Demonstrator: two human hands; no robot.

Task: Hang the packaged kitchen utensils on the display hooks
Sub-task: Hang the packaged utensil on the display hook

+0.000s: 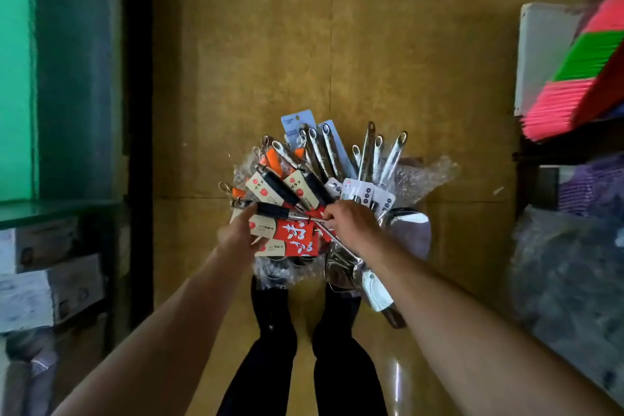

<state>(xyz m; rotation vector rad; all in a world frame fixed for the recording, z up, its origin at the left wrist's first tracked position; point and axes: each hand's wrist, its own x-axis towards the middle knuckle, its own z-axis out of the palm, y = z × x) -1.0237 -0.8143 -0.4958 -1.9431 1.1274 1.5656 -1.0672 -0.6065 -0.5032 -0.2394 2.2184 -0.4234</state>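
A pile of packaged kitchen utensils (pixel 317 176) lies on the floor in front of my feet, partly in clear plastic wrap. It holds several steel-handled tools, black-handled ones with red and cream cards, and orange-handled ones. My left hand (pixel 238 235) grips a black-handled utensil with a red card (pixel 293 235) at its handle end. My right hand (pixel 349 224) pinches the steel shaft of the same utensil near the card. A shiny steel ladle bowl (pixel 410 228) lies under my right wrist. No display hooks are in view.
A green glass-fronted cabinet (pixel 60 78) and stacked white boxes (pixel 47 280) stand at the left. At the right are shelves with pink and green brooms (pixel 580 78) and bagged goods (pixel 570 280). The brown floor (pixel 337 44) stretches beyond the pile. My legs (pixel 304 348) are below.
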